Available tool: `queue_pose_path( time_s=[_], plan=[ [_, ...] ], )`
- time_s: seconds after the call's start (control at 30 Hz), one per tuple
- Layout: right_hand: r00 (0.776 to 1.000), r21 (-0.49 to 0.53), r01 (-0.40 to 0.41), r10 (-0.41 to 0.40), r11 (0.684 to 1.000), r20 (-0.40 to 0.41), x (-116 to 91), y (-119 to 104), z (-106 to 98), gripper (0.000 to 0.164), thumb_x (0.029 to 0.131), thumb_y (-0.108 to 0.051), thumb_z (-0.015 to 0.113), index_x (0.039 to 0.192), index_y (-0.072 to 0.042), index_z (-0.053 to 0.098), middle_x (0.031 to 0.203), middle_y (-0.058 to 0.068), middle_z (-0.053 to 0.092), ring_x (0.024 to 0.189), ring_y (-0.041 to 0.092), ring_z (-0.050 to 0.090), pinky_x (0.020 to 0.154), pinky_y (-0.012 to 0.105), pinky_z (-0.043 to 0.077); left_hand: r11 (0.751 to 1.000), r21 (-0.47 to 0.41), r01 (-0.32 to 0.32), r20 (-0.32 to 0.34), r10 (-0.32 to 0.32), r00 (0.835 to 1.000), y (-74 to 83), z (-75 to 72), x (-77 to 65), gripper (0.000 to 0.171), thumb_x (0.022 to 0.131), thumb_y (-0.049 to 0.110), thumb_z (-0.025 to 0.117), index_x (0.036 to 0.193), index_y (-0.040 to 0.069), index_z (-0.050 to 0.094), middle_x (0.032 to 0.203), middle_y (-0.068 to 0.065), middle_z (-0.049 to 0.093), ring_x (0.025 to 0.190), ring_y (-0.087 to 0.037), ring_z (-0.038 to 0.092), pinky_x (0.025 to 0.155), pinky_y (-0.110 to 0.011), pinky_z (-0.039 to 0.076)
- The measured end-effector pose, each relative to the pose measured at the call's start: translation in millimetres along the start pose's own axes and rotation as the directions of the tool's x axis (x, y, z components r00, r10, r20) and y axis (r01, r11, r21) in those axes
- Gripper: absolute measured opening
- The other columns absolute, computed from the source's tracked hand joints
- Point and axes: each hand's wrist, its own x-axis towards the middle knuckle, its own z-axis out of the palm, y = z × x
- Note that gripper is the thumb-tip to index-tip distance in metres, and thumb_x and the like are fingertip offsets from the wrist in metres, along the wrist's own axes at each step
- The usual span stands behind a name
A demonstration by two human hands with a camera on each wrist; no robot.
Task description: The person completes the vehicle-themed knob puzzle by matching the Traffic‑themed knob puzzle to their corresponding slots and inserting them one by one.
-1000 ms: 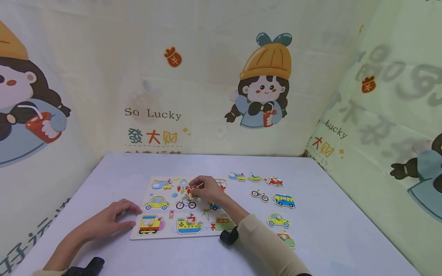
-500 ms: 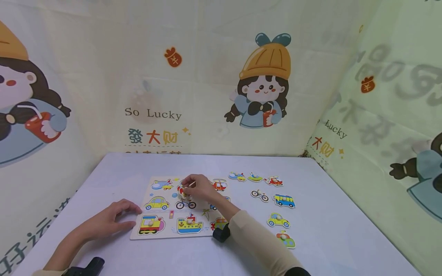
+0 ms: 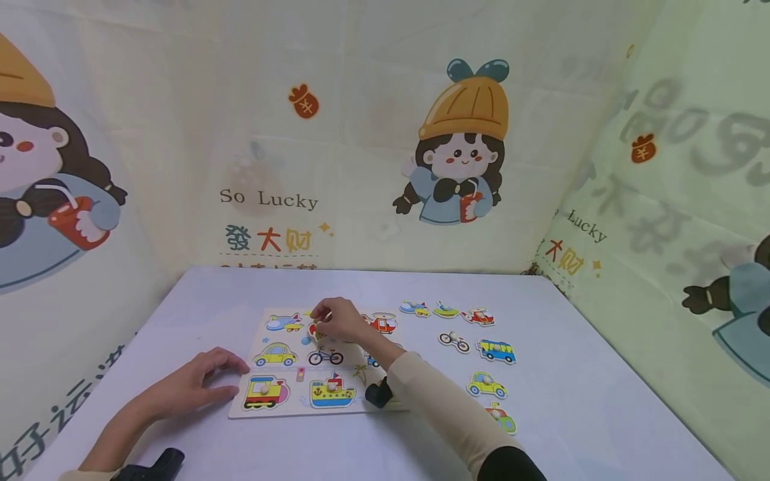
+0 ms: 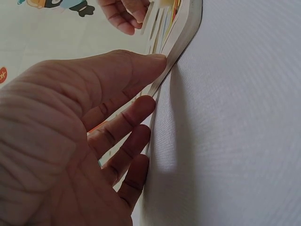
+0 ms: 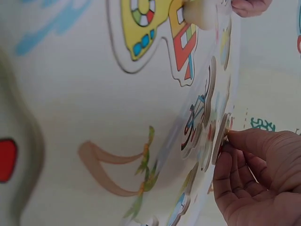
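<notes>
A flat wooden puzzle board [image 3: 299,401] printed with vehicles lies on the table. My right hand [image 3: 339,318] pinches a small knobbed rocket puzzle piece [image 5: 220,140] close over the board's upper middle; the fingers cover most of it in the head view. My left hand [image 3: 195,381] rests at the board's left edge, thumb and fingertips against the rim in the left wrist view, fingers relaxed. A train piece [image 3: 257,395] and a ship piece [image 3: 337,395], both with knobs, sit in the bottom row. Bare pictures of a plane [image 3: 283,323], car [image 3: 275,354] and bicycle [image 3: 325,357] show above.
Right of the board lie loose pieces: a plane [image 3: 415,308], a green-yellow saucer [image 3: 446,310], a helicopter [image 3: 478,316], a bicycle [image 3: 454,343], a bus [image 3: 496,351], a car [image 3: 486,385] and a submarine [image 3: 502,419]. A printed cloth [image 3: 361,147] hangs behind the table.
My right hand has moved left and slightly back with the rocket piece, now over the rocket picture, uncovering the helicopter picture. My left hand has stayed at the board's edge.
</notes>
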Motion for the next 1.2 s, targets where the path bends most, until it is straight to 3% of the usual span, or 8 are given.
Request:
queue_pose_path(
  time_s=[0.23,0.7,0.9,1.1,1.2],
  plan=[
    [1.0,-0.076,0.01,-0.007,0.997,0.029,5,-4,0,0.015,0.093,-0.006,0.072,0.108,-0.006,0.07,0.093,-0.001,0.063,0.083,0.009,0.056,0.074,0.018,0.049,1.0,0.012,-0.001,-0.005,0.001,1.0,1.4,0.2,-1.2,0.035,0.087,0.031,0.081,0.117,0.02,0.066,0.122,0.006,0.062,0.114,-0.019,0.051,0.097,-0.033,0.049],
    [0.998,-0.131,0.038,-0.032,0.991,0.045,13,7,1,0.014,0.094,-0.009,0.071,0.109,-0.008,0.07,0.095,-0.002,0.065,0.084,0.008,0.056,0.076,0.018,0.048,1.0,-0.008,0.006,0.004,-0.006,1.0,3.1,0.1,-0.3,0.035,0.087,0.028,0.081,0.117,0.019,0.066,0.123,0.003,0.062,0.117,-0.026,0.052,0.1,-0.045,0.049],
    [0.999,-0.12,0.029,-0.025,0.992,0.039,13,10,2,0.014,0.095,-0.009,0.071,0.109,-0.008,0.07,0.096,-0.002,0.065,0.084,0.009,0.057,0.076,0.019,0.049,1.0,-0.015,0.014,0.01,-0.014,1.0,3.4,-0.1,0.5,0.035,0.087,0.026,0.081,0.118,0.017,0.066,0.123,0.002,0.062,0.118,-0.027,0.053,0.099,-0.043,0.051],
    [0.999,-0.101,0.023,-0.02,0.995,0.029,12,9,2,0.017,0.094,-0.01,0.072,0.11,-0.008,0.069,0.096,-0.001,0.065,0.085,0.009,0.057,0.076,0.019,0.049,0.998,-0.052,0.02,0.012,-0.019,1.0,4.9,-1.2,0.5,0.035,0.087,0.021,0.081,0.118,0.012,0.066,0.122,-0.003,0.063,0.118,-0.031,0.053,0.103,-0.062,0.046],
    [1.0,-0.064,-0.002,0.003,0.998,0.019,10,8,0,0.019,0.094,-0.012,0.073,0.112,-0.008,0.069,0.097,-0.001,0.066,0.085,0.009,0.058,0.075,0.02,0.051,0.998,-0.06,0.025,0.012,-0.025,1.0,5.8,-1.7,0.5,0.035,0.087,0.02,0.081,0.117,0.012,0.066,0.122,-0.003,0.063,0.118,-0.032,0.053,0.103,-0.064,0.044]
  ],
)
